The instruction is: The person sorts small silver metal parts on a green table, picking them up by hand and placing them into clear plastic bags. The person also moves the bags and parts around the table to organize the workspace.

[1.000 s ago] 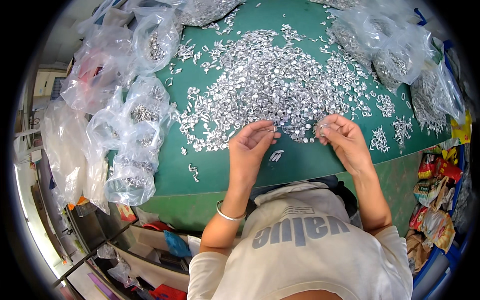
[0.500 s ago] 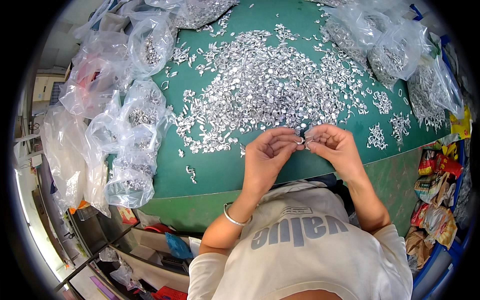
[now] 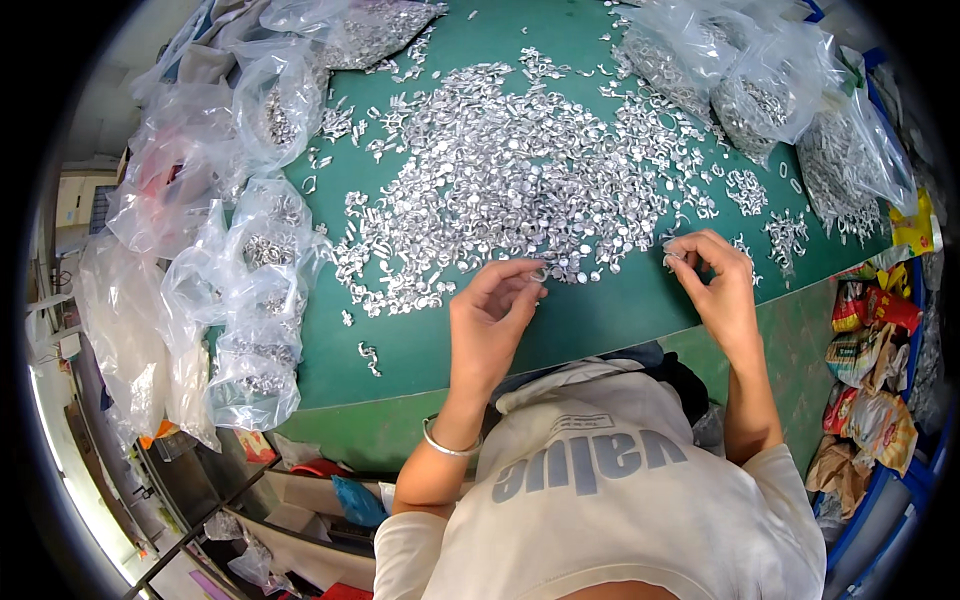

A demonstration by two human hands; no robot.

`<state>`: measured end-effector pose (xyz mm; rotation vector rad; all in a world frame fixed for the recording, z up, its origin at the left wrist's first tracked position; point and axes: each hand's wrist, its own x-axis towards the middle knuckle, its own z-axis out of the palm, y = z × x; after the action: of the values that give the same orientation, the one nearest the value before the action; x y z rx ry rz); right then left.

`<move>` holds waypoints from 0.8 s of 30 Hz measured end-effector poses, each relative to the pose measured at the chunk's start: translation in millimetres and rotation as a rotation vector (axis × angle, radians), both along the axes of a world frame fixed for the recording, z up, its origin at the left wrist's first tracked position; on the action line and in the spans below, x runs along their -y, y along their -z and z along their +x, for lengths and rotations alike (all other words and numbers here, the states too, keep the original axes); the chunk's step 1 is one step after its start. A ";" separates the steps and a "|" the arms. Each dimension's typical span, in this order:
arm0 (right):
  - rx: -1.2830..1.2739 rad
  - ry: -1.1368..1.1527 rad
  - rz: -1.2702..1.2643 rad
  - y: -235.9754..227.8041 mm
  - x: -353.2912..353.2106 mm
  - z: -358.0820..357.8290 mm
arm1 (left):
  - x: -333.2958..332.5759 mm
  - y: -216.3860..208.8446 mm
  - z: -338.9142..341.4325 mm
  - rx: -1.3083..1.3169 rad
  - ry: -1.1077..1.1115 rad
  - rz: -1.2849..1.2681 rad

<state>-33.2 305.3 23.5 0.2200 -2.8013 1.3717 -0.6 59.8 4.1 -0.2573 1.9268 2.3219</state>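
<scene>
A wide heap of small silvery metal pieces (image 3: 510, 185), rings and little discs among them, lies on the green tabletop (image 3: 420, 350). At its near edge my left hand (image 3: 492, 318) pinches a small curved silvery piece (image 3: 539, 275) between thumb and fingertips. My right hand (image 3: 722, 290) is apart from it, farther right, over the green surface beside the heap. Its thumb and fingers are closed together at the tips, with a small shiny piece (image 3: 670, 258) partly showing there; its exact kind is too small to tell.
Clear plastic bags of metal pieces (image 3: 268, 250) line the left side, and more bulging bags (image 3: 765, 95) stand at the far right. Small sorted clusters (image 3: 786, 235) lie near the right edge. A single little group (image 3: 370, 358) sits at the left front. Colourful packets (image 3: 870, 350) hang beyond the table.
My hands, together half a second ago, have moved apart: the right one to the right, the left one slightly left with its piece still pinched. The view has shifted a little.
</scene>
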 end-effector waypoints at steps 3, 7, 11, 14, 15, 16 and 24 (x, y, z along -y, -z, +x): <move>0.078 -0.059 -0.148 -7.3 8.5 5.2 | -3.8 -2.7 2.9 0.155 0.106 0.062; 0.042 -0.259 -0.307 -6.4 43.8 13.2 | -22.7 -6.6 9.7 0.420 0.197 0.576; 0.075 -0.276 -0.259 -7.7 65.8 14.8 | -8.9 2.2 14.6 0.500 0.188 0.810; 0.128 -0.356 -0.305 -9.1 77.8 11.9 | 9.7 2.2 24.0 0.469 0.196 0.835; 0.130 -0.392 -0.315 -9.1 80.4 10.4 | 17.5 1.1 31.3 0.449 0.167 0.810; 0.182 -0.369 -0.329 -8.0 80.2 8.4 | 26.1 -0.4 39.1 0.430 0.137 0.785; -0.306 -0.304 0.341 31.0 84.4 -28.6 | 105.4 12.7 86.9 -0.042 -0.708 -0.636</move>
<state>-61.7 220.9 -7.5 0.8138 -2.7902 0.7902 86.2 -45.7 -8.6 -1.1061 2.9030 1.9081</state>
